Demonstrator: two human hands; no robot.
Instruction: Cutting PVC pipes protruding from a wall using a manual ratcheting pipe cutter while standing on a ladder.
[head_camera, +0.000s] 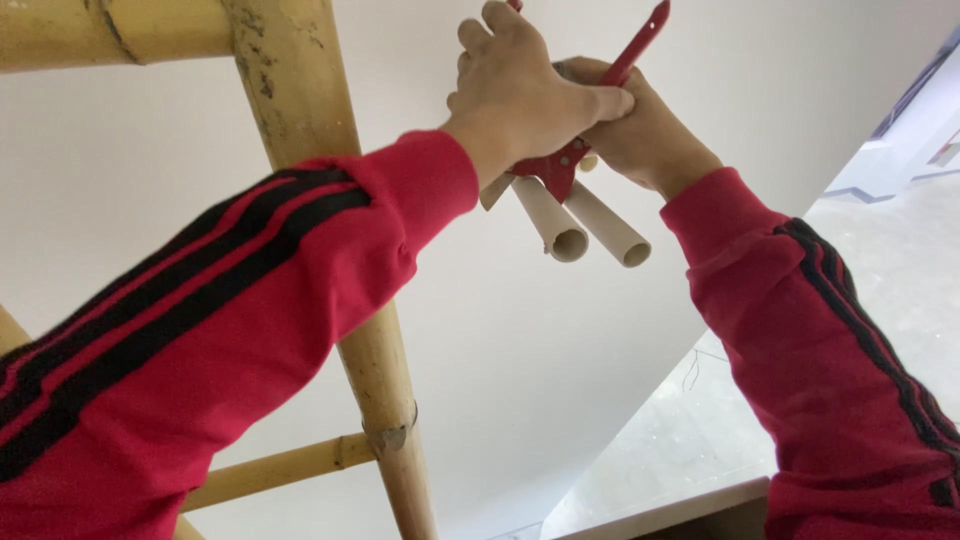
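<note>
Both my hands are raised toward a white ceiling. My left hand (520, 85) wraps over a red pipe cutter (555, 170), and one red handle of the cutter sticks up past my fingers. My right hand (640, 130) grips the same tool from the right, its fingers under my left thumb. Two cream plastic pipes (590, 225) hang out below the hands with their open ends toward me, side by side. The cutter's jaw sits at the pipes just under my hands. Both arms wear red sleeves with black stripes.
A bamboo ladder (300, 90) rises at the left, its upright crossing behind my left arm, with rungs at the top and bottom left. A white wall fills the background. A grey concrete surface (900, 260) and a wooden edge (660, 510) lie at the right.
</note>
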